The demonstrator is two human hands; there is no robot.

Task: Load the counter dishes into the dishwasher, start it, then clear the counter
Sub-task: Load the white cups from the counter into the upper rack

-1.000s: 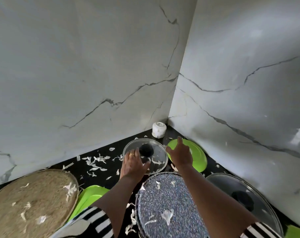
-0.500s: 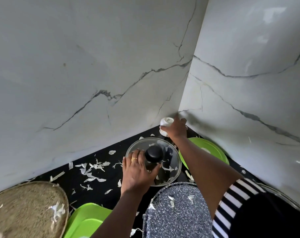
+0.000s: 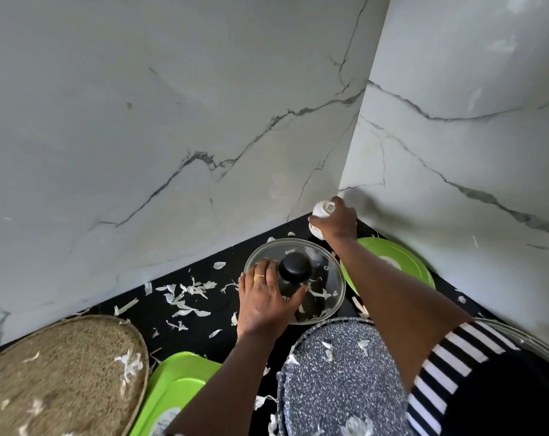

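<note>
At corner, right hand (image 3: 336, 223) fingers gripping half-hidden white cup (image 3: 322, 209), left hand (image 3: 263, 297) fingers on glass lid (image 3: 326, 278) by knob (image 3: 295, 267), grip unclear
</note>
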